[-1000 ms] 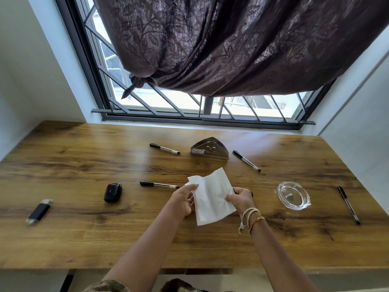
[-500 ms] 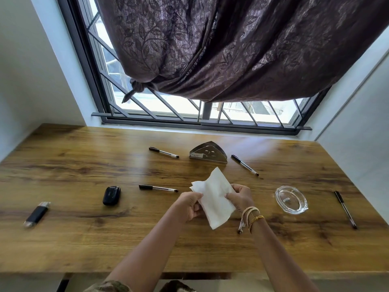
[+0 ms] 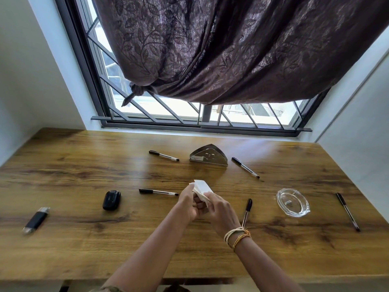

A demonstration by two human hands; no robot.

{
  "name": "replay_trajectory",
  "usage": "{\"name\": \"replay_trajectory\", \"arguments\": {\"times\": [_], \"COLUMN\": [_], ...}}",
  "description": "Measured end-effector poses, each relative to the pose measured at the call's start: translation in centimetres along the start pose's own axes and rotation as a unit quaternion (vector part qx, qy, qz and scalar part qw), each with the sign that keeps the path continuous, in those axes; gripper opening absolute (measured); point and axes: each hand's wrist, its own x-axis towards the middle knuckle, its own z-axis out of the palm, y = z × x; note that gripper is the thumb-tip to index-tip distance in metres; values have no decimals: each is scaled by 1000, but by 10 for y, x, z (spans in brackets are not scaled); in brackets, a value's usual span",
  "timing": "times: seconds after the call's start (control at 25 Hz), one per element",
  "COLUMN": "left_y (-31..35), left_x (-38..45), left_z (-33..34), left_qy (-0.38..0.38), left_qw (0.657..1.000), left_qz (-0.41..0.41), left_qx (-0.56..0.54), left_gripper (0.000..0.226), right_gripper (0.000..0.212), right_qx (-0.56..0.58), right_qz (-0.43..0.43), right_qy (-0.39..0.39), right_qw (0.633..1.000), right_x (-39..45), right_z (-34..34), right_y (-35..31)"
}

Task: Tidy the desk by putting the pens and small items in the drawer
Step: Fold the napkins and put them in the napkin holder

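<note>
Brown wood-grain table (image 3: 73, 239) is spanning from the window wall to the near edge, with bare room lying near left. Left hand (image 3: 189, 204) and right hand (image 3: 219, 209) are holding a folded white paper napkin (image 3: 201, 187), fingers pinching it above the centre. Five black-capped clear pens: far (image 3: 163, 155), centre (image 3: 158, 192), far right (image 3: 245, 167), beside the wrist (image 3: 247, 211), right edge (image 3: 347, 211). Black oval case (image 3: 111, 200), black flash drive (image 3: 36, 220), oval glass ashtray (image 3: 293, 202) and triangular steel napkin holder (image 3: 208, 158) are sitting well apart. No writing is reading clearly.

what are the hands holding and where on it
Both the left hand and right hand grip a folded white tissue by its lower end; its top sticks out.
</note>
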Motion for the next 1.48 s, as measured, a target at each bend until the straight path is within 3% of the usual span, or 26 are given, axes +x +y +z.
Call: {"name": "replay_trajectory", "arguments": {"times": [0.16, 0.32, 0.44, 0.56, 0.68, 0.76, 0.8, 0.84, 0.92, 1.0, 1.08, 1.2, 1.4, 1.48], "left_y": [5, 11, 19, 35, 53, 65, 71, 77, 89, 102, 115, 133, 159, 166], "left_x": [1, 2, -1, -1, 2, 7, 10, 12, 19, 26, 30, 41, 62, 71], "left_z": [0, -1, -5, -5, -6, -5, -3, 0, 10, 20, 31, 45, 58, 58], "left_qy": [13, -19, -65, -40, -3, -74, -104, -119, -104, -70, -52, -30, 26, 29], "left_qw": [998, 998, 997, 994, 978, 964, 955, 944, 928, 925, 923, 913, 853, 846], "left_qz": [14, 15, 0, 41, 91, 107, 108, 122, 165, 202, 238, 286, 383, 401], "left_qx": [61, 55, 49, 88, 188, 230, 254, 281, 318, 315, 297, 290, 353, 350], "left_gripper": [18, 19, 35, 29, 33, 48, 49, 42, 29, 32, 27, 24, 36, 33], "right_gripper": [38, 59, 39, 23, 13, 28, 43, 49, 33, 14, 10, 16, 27, 29], "right_qx": [0, -53, 3, 117, 302, 420, 425, 414, 386, 331, 277, 235, 158, 144], "right_qz": [-43, -50, -16, 89, 206, 257, 265, 256, 226, 205, 179, 154, 128, 121], "right_qy": [-16, -33, 1, 8, -29, -92, -125, -153, -158, -113, -59, -9, 36, 49], "right_qw": [999, 997, 1000, 989, 930, 865, 856, 860, 880, 914, 942, 960, 978, 981], "right_x": [-1, 1, 11, 38, 68, 83, 89, 95, 110, 124, 141, 173, 214, 223], "right_z": [-1, -5, -12, -29, -45, -57, -62, -67, -76, -83, -89, -93, -97, -98], "right_y": [-4, -1, 1, 11, 29, 37, 42, 45, 48, 49, 47, 47, 43, 42]}}
